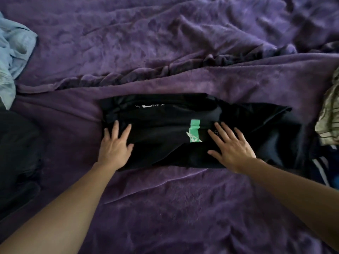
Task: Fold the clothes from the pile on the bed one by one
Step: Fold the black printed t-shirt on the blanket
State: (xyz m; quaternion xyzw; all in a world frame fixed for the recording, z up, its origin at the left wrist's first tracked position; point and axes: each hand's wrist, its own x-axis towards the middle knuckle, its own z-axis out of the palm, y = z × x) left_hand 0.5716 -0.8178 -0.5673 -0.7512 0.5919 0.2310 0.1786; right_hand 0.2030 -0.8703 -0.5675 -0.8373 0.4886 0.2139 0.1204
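Observation:
A black garment [165, 125] with a green printed patch lies folded into a wide band on the purple blanket [165, 208], in the middle of the view. My left hand [115, 145] lies flat on its left end, fingers spread. My right hand [231, 147] presses flat on the cloth just right of the green patch, fingers straight. The garment's right part [275, 129] spreads out loosely beyond my right hand.
A light blue garment [14, 52] is bunched at the left edge, with dark clothing [16, 153] below it. Striped beige cloth [330, 118] and a dark piece with white stripes [322, 171] lie at the right edge. The blanket is rumpled behind the black garment.

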